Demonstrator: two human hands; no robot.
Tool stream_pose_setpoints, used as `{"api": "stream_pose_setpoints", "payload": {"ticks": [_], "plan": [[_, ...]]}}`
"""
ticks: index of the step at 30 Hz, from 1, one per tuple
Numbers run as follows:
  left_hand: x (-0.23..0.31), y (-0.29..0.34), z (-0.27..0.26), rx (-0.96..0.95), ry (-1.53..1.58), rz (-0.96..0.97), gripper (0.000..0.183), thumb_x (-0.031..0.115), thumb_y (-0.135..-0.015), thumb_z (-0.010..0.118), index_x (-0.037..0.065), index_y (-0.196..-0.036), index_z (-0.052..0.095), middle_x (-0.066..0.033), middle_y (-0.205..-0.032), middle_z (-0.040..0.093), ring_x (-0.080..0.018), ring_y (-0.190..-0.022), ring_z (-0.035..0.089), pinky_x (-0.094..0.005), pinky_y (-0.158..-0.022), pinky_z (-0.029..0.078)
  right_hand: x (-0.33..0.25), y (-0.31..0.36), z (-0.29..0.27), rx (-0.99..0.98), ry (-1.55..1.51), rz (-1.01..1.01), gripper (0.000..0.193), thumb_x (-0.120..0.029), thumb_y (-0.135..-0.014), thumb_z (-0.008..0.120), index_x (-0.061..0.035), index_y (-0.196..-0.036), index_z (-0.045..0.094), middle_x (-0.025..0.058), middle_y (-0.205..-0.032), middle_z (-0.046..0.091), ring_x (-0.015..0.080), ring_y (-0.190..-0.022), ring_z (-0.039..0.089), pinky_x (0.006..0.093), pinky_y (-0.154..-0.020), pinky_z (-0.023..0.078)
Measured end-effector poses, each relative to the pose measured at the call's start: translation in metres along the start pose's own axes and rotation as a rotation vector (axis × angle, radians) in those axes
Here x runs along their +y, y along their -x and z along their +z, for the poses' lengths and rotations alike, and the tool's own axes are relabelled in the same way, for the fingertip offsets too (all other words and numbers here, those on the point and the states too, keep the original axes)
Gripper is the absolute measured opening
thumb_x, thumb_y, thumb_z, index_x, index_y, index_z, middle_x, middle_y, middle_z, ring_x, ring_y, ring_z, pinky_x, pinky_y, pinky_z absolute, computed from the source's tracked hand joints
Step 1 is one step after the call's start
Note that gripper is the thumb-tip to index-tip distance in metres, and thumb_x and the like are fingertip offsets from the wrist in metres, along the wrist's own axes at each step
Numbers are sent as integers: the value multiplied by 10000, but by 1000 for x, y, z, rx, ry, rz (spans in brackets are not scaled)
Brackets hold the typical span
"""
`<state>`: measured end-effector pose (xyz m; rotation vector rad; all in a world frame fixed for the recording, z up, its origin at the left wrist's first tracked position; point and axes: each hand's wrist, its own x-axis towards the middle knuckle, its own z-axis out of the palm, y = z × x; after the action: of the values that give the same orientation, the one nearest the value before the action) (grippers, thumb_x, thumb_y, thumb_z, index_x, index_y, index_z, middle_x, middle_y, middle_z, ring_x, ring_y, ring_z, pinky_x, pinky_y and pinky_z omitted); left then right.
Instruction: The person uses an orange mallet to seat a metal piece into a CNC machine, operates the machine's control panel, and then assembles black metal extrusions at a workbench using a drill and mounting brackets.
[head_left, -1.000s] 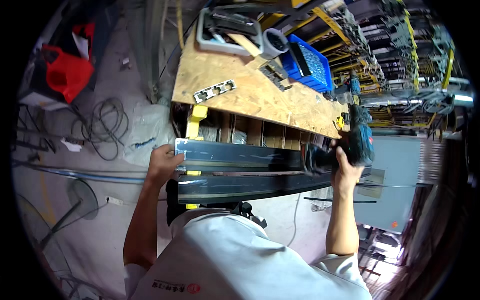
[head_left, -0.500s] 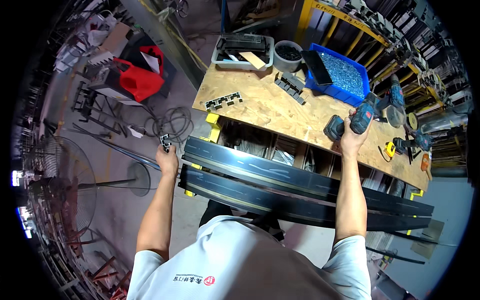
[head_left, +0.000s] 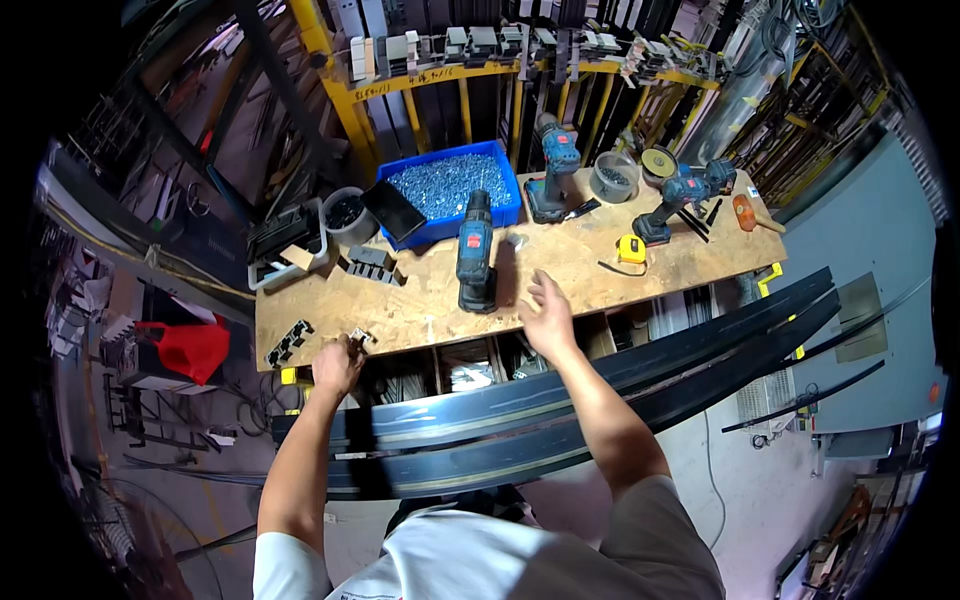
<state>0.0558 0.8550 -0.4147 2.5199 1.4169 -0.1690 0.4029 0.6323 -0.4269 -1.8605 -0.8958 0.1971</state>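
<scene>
My left hand (head_left: pixel 337 368) is closed on a small profile bracket (head_left: pixel 362 338) at the near left edge of the wooden workbench (head_left: pixel 590 255). A similar dark notched bracket (head_left: pixel 289 343) lies on the bench just left of it. My right hand (head_left: pixel 548 318) is open over the bench's near edge, fingers apart and holding nothing. Left of these fingers, and not touched by them, a blue-and-black cordless drill (head_left: pixel 475 255) rests on the bench with its chuck away from me. Two long dark profiles (head_left: pixel 450 410) run crosswise beneath my forearms.
At the back are a blue bin of screws (head_left: pixel 450 185), a black tray (head_left: pixel 395 212) leaning on it and a round tub (head_left: pixel 347 215). Further right are another drill (head_left: pixel 553 170), a yellow tape measure (head_left: pixel 630 250) and a hammer (head_left: pixel 748 215). A yellow rack (head_left: pixel 420 80) stands behind.
My right hand has let go of the drill, which now rests on the bench. My left hand has brought its bracket to the bench edge. The view has turned right.
</scene>
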Motion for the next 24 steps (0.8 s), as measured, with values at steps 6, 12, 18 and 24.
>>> {"api": "stream_pose_setpoints", "payload": {"ticks": [6,12,18,24], "plan": [[7,-1,-10,519,95,-5,418,200,-879,727,-28,-1200,587,-229,-1085,643,-431,-969,612,-513,-863,509,41,-55,-27,42,-102,152,533,-68,-896,731,48,-1390,567,220,-1219,688,278,-1069,706,365,-919,575],[5,148,12,431,244,258,289,164,-863,701,-4,-1077,606,-225,-1044,629,-431,-958,598,-511,-874,509,64,-173,-13,180,-394,-47,624,-2,-896,727,49,-1464,475,211,-1373,629,250,-1126,663,379,-1042,511],[-59,243,56,308,66,226,441,246,-865,706,-38,-1187,607,-207,-1093,644,-389,-1049,623,-473,-983,509,80,-251,2,172,-376,70,219,-46,-841,798,58,-1008,703,73,-955,709,174,-831,646,349,-801,538],[-79,250,61,300,37,264,445,263,-872,706,-40,-1185,617,-186,-1088,657,-362,-1059,638,-455,-1029,496,32,-254,-6,289,-313,130,197,-43,-866,783,69,-992,682,83,-943,699,189,-795,616,398,-765,528]]}}
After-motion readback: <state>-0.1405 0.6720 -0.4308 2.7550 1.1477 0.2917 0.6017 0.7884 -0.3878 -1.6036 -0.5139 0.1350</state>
